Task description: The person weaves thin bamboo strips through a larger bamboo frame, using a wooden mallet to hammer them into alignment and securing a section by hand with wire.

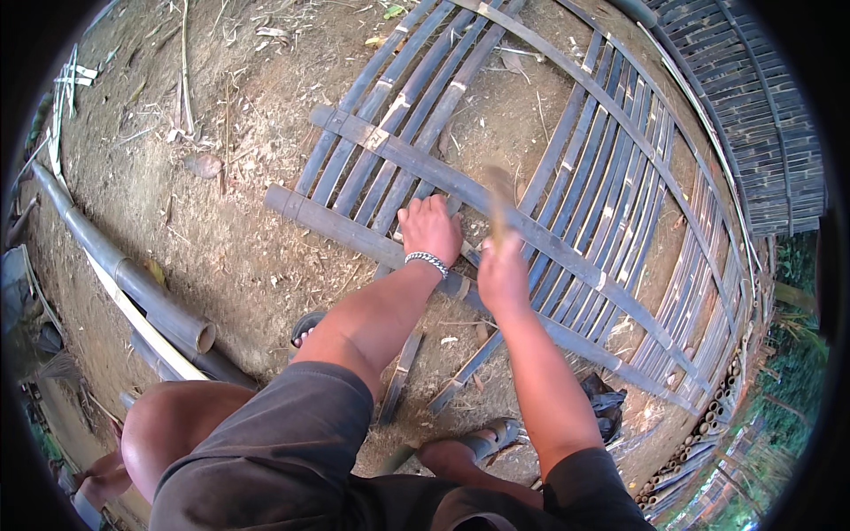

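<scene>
A bamboo frame (460, 181) of long split rails and narrow dark slats (359, 177) lies on the ground before me. My left hand (430, 228), with a chain bracelet on its wrist, is closed between two rails at a bamboo slat (452, 205); its fingertips are partly hidden. Just to its right, my right hand (502, 270) grips the wooden handle of what looks like a hammer (498, 199). That tool points away from me over the nearer part of the frame, and its far end is smeared by motion.
Bamboo poles (133, 265) lie at the left beside a pale split strip (142, 319). Loose slats (403, 376) rest near my feet. A dark woven bamboo panel (753, 106) stands at the far right, with stacked bamboo (699, 442) and a black plastic bag (604, 403) nearer me.
</scene>
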Available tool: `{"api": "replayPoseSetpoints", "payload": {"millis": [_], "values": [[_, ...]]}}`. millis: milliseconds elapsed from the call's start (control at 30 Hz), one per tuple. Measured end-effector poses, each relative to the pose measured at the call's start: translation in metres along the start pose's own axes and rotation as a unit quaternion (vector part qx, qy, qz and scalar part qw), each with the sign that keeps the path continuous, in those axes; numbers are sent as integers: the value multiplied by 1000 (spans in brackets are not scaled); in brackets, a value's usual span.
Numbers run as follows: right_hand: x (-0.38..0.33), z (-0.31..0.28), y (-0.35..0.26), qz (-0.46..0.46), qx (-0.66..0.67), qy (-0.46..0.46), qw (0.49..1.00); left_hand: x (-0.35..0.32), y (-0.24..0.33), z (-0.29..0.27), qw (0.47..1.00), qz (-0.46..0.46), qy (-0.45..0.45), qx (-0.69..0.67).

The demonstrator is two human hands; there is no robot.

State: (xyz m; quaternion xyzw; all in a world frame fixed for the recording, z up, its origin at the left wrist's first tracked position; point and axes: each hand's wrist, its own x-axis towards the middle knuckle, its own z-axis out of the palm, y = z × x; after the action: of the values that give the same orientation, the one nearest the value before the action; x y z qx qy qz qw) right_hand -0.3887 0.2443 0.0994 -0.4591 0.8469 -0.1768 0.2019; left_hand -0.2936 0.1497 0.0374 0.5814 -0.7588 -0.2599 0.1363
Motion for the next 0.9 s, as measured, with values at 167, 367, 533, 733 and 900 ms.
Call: {"api": "replayPoseSetpoints", "payload": {"millis": [167, 367, 533, 733, 900], "values": [[13, -23, 8, 36, -4, -59, 998, -2, -3, 4, 1000, 2, 12, 3], [-29, -19, 27, 88, 86, -15, 992, 2, 6, -10, 999, -19, -45, 24], [-76, -11, 36, 195, 292, -49, 935, -18, -13, -11, 990, 15, 26, -137], [-110, 12, 47, 220, 342, -27, 913, -98, -38, -18, 987, -8, 158, -33], [-111, 13, 48, 224, 345, -56, 910, -126, -42, -5, 933, -298, 116, -168]]}}
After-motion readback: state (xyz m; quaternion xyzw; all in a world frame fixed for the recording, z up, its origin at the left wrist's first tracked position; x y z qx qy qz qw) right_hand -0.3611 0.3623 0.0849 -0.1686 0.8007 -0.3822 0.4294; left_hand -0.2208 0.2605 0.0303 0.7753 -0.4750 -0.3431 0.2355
